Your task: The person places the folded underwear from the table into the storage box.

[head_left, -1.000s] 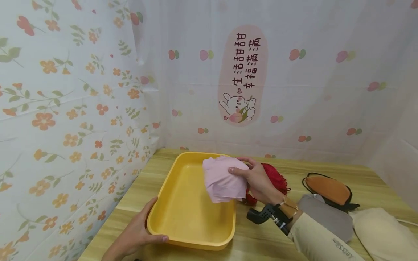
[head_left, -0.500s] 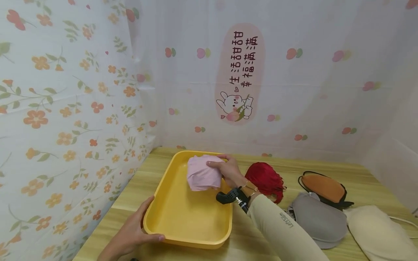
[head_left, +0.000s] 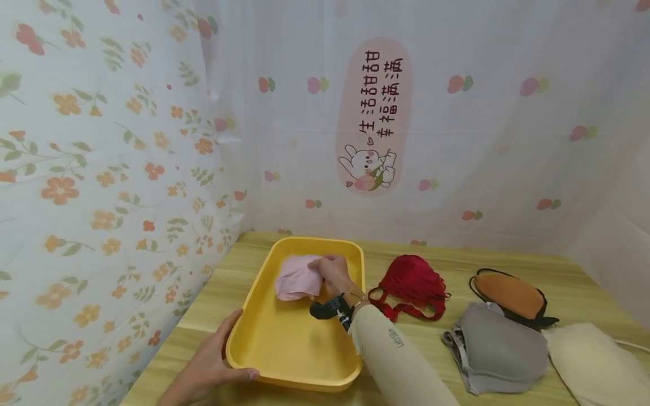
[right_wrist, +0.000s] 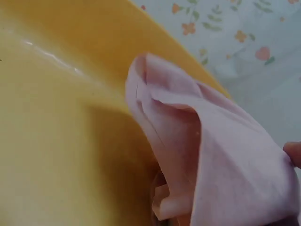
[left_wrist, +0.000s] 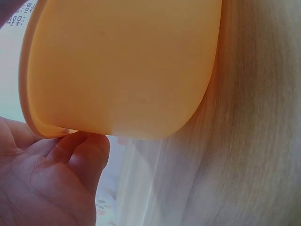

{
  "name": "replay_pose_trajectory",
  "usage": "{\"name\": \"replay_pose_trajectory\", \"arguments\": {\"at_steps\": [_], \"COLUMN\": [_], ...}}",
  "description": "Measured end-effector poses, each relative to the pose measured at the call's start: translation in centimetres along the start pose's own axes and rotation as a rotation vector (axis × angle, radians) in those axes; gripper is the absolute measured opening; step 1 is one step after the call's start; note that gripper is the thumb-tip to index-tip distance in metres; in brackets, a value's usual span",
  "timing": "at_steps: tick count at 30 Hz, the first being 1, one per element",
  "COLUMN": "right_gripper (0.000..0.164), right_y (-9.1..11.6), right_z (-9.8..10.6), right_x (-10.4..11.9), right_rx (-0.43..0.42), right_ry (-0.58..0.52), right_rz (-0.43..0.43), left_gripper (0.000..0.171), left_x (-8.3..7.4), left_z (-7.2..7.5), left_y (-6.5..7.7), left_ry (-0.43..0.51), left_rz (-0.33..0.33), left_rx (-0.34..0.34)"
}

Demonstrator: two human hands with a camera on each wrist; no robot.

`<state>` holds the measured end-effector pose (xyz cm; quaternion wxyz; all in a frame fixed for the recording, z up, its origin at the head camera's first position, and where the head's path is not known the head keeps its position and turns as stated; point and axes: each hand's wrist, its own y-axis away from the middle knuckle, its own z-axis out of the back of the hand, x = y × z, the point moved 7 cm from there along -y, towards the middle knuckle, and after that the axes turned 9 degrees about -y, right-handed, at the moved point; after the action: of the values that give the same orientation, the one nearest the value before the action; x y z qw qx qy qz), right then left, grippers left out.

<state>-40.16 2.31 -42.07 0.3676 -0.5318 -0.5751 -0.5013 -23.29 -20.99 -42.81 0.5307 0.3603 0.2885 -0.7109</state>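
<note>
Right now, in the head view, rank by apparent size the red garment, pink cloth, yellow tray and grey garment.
1. yellow tray
2. grey garment
3. red garment
4. pink cloth, partly hidden by the right hand

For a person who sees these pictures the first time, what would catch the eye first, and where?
Probably the yellow tray, low in the head view, where the right hand holds a pink cloth over the far half. Next would come the dark red garment to the right of the tray, and the pink oval print on the white backdrop.
</note>
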Motion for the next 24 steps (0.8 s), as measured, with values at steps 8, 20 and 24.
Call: {"name": "replay_pose_trajectory", "arguments": {"at_steps": [8, 20, 24], "right_gripper": [0.059, 0.051, 0.052], "right_y": [-0.4, 0.3, 0.4], "right_z": [-0.1, -1.3, -1.3], "right_x": [-2.0, 0.3, 0.5], "right_rx": [-0.098, -0.079, -0.038], "right_ry": [0.148, 0.737, 0.808], "right_rz": [0.036, 0.175, 0.154], "left_gripper": [0.118, 0.115, 0.114], "left_x": [0.5, 0.8, 0.6], "left_z": [-0.3, -0.5, -0.5], "left_y": [0.0, 0.3, 0.2], "left_ry": [0.075, 0.090, 0.091], "left_rz": [0.015, 0.049, 0.052], "left_rx": [0.026, 0.021, 0.019]}}
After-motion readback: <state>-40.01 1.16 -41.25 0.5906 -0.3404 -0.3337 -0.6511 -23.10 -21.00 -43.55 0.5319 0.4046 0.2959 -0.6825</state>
